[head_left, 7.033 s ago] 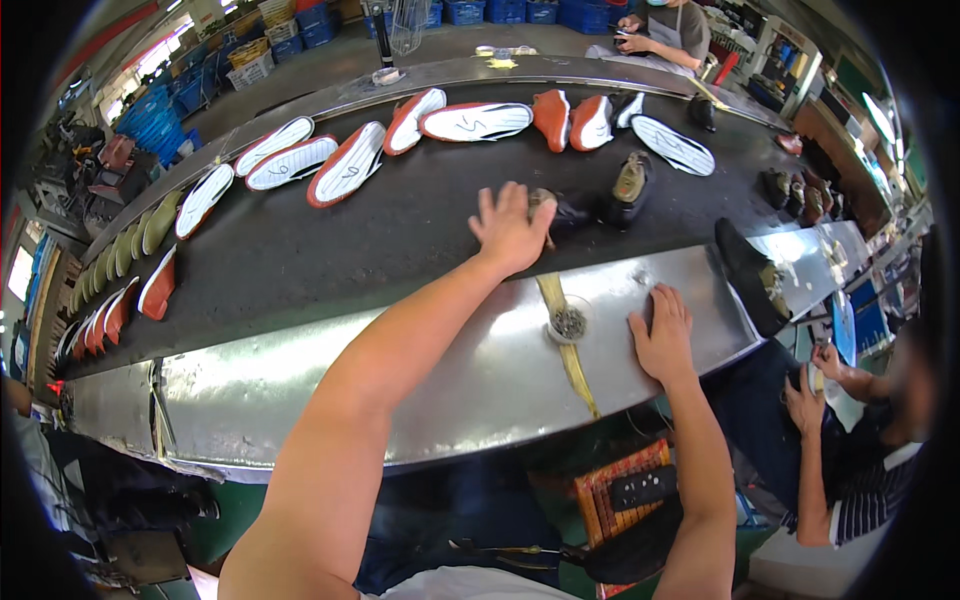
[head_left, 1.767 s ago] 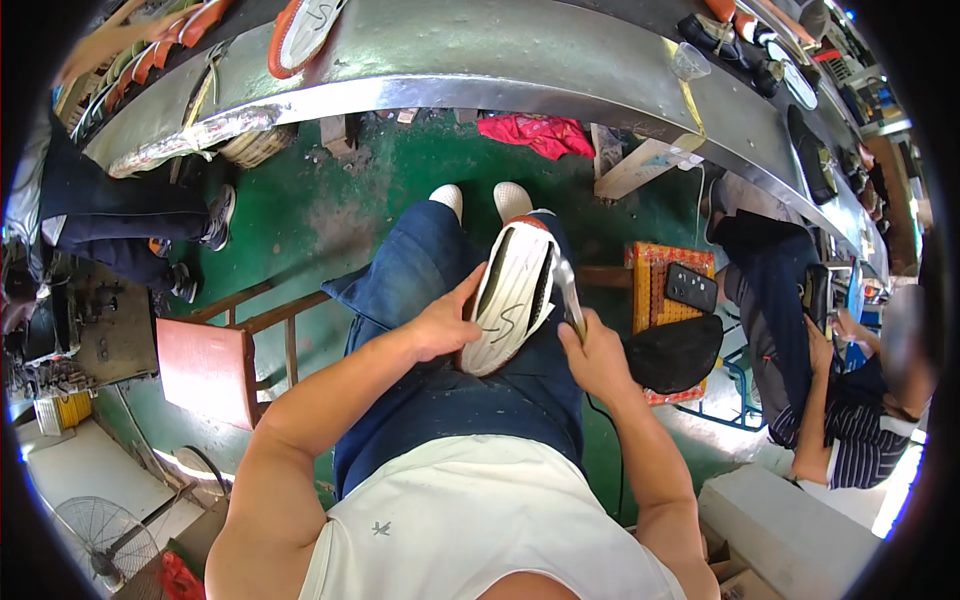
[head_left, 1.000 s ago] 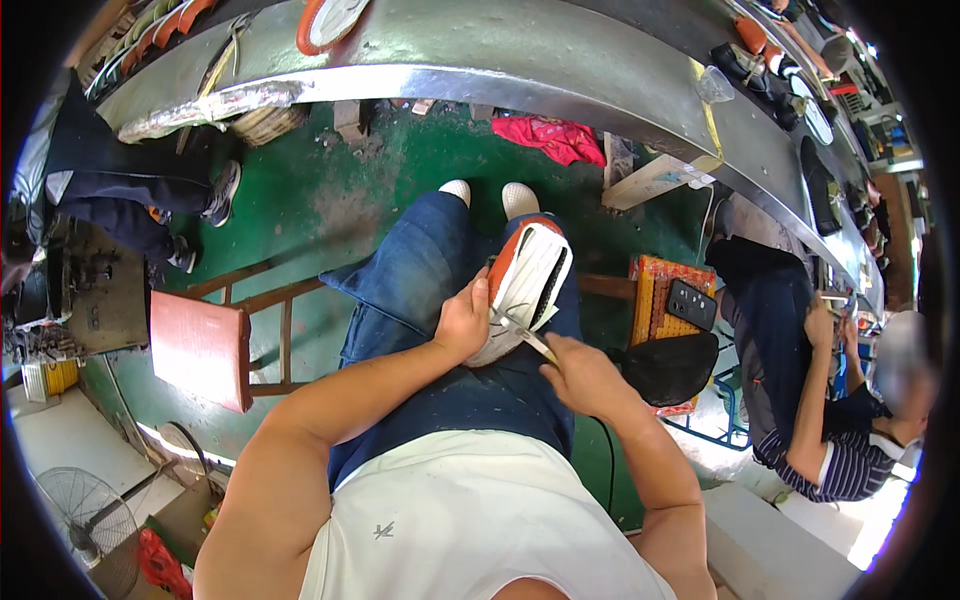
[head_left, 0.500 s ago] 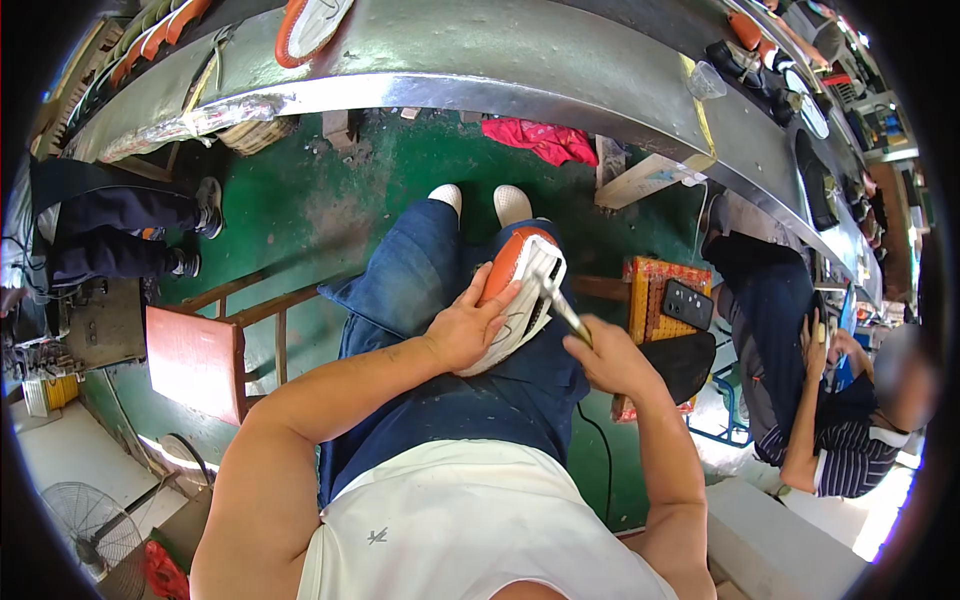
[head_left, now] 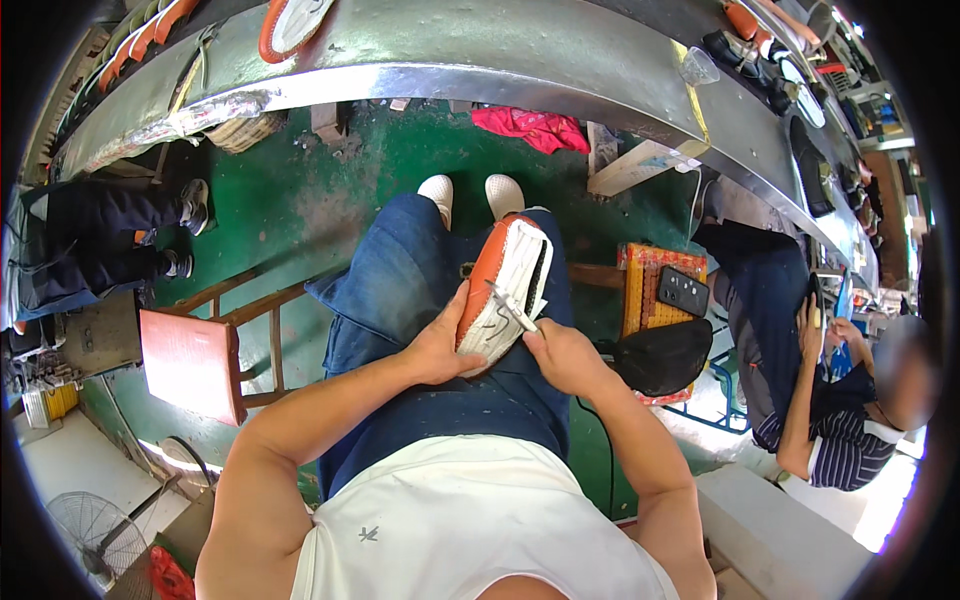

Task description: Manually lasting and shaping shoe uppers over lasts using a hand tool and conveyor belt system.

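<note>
An orange shoe upper [head_left: 484, 264] with a whitish underside [head_left: 514, 264] rests on my lap, underside facing up. My left hand [head_left: 442, 337] grips it along the orange side and near end, the thumb pointing up its edge. My right hand [head_left: 565, 352] is closed round the handle of a small metal-headed hammer [head_left: 516, 310]. The hammer's head lies over the middle of the pale underside, seemingly touching it. A loose pale flap sticks out at the shoe's right edge, just above my right hand. The fingers under the shoe are hidden.
A metal workbench [head_left: 430, 85] curves across the far side. To my left stands a wooden stool [head_left: 190, 362]; to my right, a woven seat [head_left: 645, 295] carries a phone [head_left: 683, 291] and a black bag [head_left: 662, 357]. A co-worker [head_left: 850, 420] sits at far right; another person's legs [head_left: 120, 235] show at left.
The hammer's head has moved down and left across the underside, and my right hand has come nearer the shoe. My left hand has shifted down toward the shoe's near end.
</note>
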`<state>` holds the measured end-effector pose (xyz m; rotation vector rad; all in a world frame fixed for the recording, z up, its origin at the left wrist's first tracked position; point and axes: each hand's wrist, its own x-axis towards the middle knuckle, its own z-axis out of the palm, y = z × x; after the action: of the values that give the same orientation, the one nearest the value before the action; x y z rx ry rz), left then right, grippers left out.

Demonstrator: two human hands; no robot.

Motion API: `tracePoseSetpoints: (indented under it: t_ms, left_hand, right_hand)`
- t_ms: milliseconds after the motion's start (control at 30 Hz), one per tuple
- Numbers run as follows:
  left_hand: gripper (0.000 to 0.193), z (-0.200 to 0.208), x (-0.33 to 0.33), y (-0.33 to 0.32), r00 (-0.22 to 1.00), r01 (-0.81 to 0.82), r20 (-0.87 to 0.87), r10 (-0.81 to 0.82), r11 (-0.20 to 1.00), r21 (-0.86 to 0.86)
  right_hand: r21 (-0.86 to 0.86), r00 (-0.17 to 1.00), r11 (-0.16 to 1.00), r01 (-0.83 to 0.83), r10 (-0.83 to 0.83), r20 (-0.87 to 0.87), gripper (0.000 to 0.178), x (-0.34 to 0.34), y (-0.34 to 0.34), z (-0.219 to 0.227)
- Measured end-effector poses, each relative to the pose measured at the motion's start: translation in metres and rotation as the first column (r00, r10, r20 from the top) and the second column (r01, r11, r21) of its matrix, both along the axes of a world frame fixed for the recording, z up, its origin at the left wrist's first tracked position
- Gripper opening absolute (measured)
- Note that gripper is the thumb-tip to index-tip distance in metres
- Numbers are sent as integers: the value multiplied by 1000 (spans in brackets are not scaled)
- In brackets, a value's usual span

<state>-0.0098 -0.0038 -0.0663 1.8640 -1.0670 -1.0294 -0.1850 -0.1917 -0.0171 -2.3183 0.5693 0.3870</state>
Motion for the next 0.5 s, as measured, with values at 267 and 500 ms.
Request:
tracePoseSetpoints:
  t_ms: [267,500]
  left_hand:
    - [88,128,67,-24,995,20,102,5,970,-242]
    - [44,121,69,-125,994,-93,63,87,990,104]
  right_hand:
    - [442,856,799,407,-503,120,33,-59,-1,-5]
    - [582,819,710,398,-561,124,24,-61,3,2]
